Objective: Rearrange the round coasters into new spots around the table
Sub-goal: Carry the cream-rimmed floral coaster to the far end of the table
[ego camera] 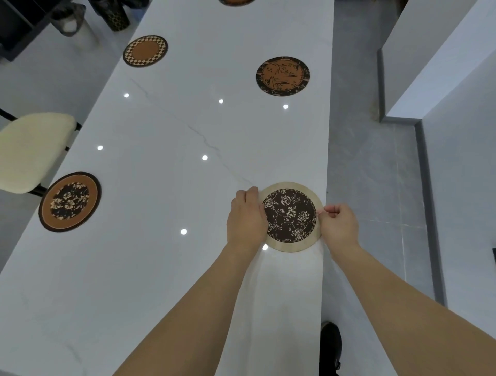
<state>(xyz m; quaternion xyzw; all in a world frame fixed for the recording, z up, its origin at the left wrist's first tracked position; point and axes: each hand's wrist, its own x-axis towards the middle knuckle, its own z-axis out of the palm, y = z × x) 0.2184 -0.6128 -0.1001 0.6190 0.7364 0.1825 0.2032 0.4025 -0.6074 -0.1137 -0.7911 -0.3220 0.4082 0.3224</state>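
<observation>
A round coaster with a pale rim and dark floral centre (291, 214) lies near the right edge of the white marble table (171, 166). My left hand (247, 217) grips its left rim and my right hand (338, 224) pinches its right rim. A brown-rimmed floral coaster (70, 201) sits at the left edge. Farther back lie a checker-rimmed coaster (145, 51) and a dark-rimmed orange coaster (282, 76). Part of another coaster (236, 2) shows at the top edge.
A cream chair (32, 150) stands at the table's left side. Dark containers (115, 16) sit on the floor at the far left. A white wall corner (418, 88) rises to the right across a grey floor strip. My shoe (330, 346) is beside the table.
</observation>
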